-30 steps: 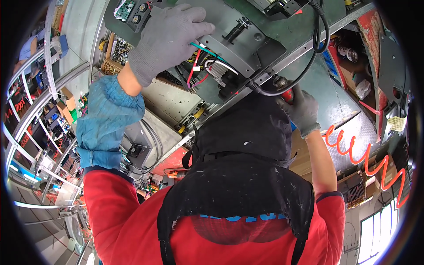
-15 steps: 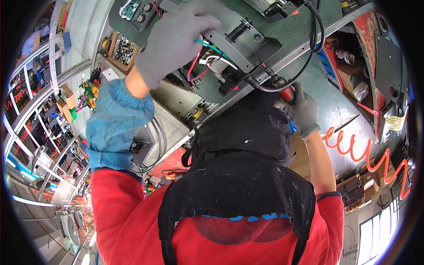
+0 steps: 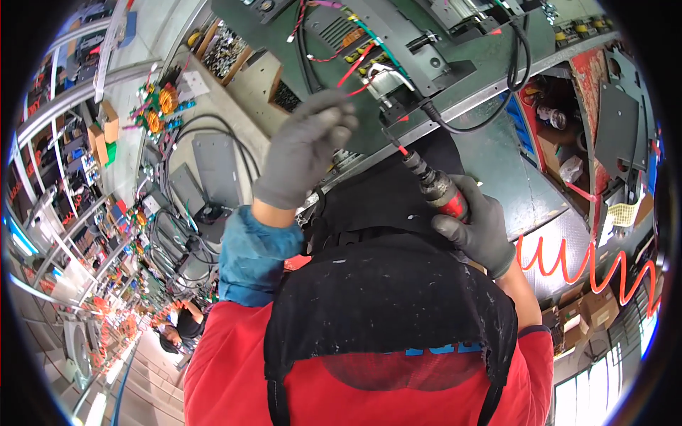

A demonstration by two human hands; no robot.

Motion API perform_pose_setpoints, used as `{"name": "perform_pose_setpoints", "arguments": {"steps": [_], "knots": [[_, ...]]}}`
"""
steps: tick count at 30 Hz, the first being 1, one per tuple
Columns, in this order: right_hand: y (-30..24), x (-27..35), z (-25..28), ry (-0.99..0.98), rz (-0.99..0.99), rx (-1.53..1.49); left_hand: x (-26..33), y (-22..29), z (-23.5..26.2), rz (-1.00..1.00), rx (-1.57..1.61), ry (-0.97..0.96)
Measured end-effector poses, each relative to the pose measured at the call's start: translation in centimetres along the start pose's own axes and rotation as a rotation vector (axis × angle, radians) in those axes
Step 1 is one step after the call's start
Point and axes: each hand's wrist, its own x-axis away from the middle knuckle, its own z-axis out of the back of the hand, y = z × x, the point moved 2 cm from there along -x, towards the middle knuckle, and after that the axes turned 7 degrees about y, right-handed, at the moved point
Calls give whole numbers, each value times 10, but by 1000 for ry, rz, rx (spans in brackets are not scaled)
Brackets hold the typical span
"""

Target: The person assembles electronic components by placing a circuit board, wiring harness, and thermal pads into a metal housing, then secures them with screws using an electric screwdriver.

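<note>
Red-and-black power screwdriver [image 3: 439,190], tip up

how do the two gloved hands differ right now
The left hand is raised with fingers curled, holding nothing visible, near the green panel. The right hand sits lower and closes around a red and black power screwdriver aimed at the panel edge. A blue sleeve cover shows on the left forearm only. Both wear grey gloves.

Right hand [image 3: 477,228] grips red power screwdriver [image 3: 439,189]; left hand [image 3: 304,150] loosely curled, near green panel [image 3: 398,64].
</note>
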Motion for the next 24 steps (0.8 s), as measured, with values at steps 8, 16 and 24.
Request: {"name": "perform_pose_setpoints", "arguments": {"steps": [8,16,24], "knots": [[-18,3,-9,-35,-20,-1,6,-28,-9,63,86,-42],[-15,11,-11,-9,-60,-1,1,-31,-4,82,58,-61],[-16,11,-9,-22,-84,3,6,-28,-14,97,39,-8]]}}
